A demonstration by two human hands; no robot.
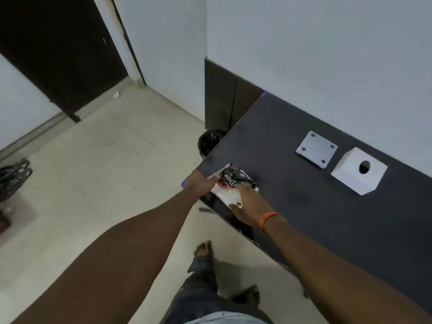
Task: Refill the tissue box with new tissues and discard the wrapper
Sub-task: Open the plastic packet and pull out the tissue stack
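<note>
Both hands (pixel 201 183) (pixel 250 204) grip tissue pack (pixel 231 183) at desk (pixel 327 206) left edge | lid (pixel 316 149), tissue box (pixel 358 170) near wall | bin (pixel 210 141) below.

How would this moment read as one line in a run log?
stage: opening tissue pack | left hand: grips pack | right hand: on pack | box: off its base, on desk | bin: beside desk
</note>
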